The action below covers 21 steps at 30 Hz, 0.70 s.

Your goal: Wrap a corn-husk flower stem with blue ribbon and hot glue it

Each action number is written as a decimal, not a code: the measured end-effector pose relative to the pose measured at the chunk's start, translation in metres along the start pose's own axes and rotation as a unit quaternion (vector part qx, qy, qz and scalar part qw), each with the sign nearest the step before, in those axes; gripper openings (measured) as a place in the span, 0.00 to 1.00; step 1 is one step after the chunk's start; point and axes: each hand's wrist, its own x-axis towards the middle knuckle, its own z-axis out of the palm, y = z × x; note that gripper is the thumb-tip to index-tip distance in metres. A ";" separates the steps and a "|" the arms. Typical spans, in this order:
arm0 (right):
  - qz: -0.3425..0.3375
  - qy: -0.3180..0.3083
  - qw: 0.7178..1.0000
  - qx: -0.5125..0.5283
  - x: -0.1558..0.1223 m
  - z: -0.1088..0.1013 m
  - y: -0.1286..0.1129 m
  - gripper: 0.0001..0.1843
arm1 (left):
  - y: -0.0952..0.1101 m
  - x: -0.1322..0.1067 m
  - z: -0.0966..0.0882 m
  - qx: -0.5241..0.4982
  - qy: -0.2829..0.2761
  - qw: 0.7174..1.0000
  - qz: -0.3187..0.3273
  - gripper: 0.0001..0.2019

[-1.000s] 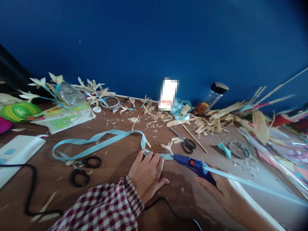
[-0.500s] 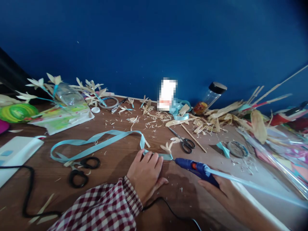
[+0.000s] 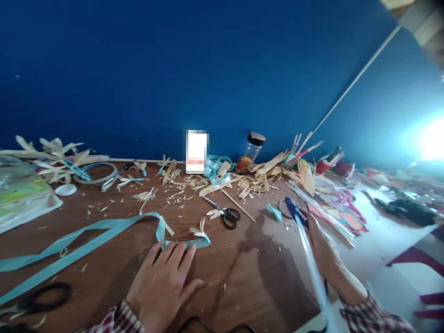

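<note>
My left hand (image 3: 161,282) lies flat on the brown table (image 3: 243,273), fingers stretched out and pressing the end of a long light blue ribbon (image 3: 86,238). A small straw flower (image 3: 199,230) sits at the ribbon's tip just beyond my fingers. My right hand (image 3: 324,252) is wrapped round a blue glue gun (image 3: 296,213) with a pale glue stick trailing back from it. The gun is out to the right, well away from the ribbon, its nozzle pointing away from me.
Black-handled scissors (image 3: 225,214) lie mid-table, another black pair (image 3: 41,296) at the lower left. A jar with a black lid (image 3: 250,152), straw scraps (image 3: 263,178), tape rolls (image 3: 95,172) and coloured papers (image 3: 333,208) crowd the back and right, against a blue wall.
The glue gun has swung away from the ribbon tip, out to the right. My head has turned right, shifting everything leftward in view. My left hand stays on the ribbon.
</note>
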 end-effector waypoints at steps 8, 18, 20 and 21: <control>-0.001 0.024 0.996 -0.085 0.009 0.011 0.052 0.28 | -0.007 0.003 0.003 0.023 0.033 0.999 0.023 0.23; -0.004 -0.018 0.988 -0.150 0.007 0.022 0.060 0.26 | -0.010 0.006 0.000 0.026 0.027 0.999 0.031 0.24; -0.008 -0.022 0.987 -0.162 0.007 0.019 0.061 0.25 | -0.010 0.006 0.001 0.026 0.025 0.999 0.032 0.24; -0.006 -0.019 0.986 -0.165 0.007 0.017 0.060 0.25 | -0.010 0.006 0.001 0.026 0.023 0.999 0.030 0.24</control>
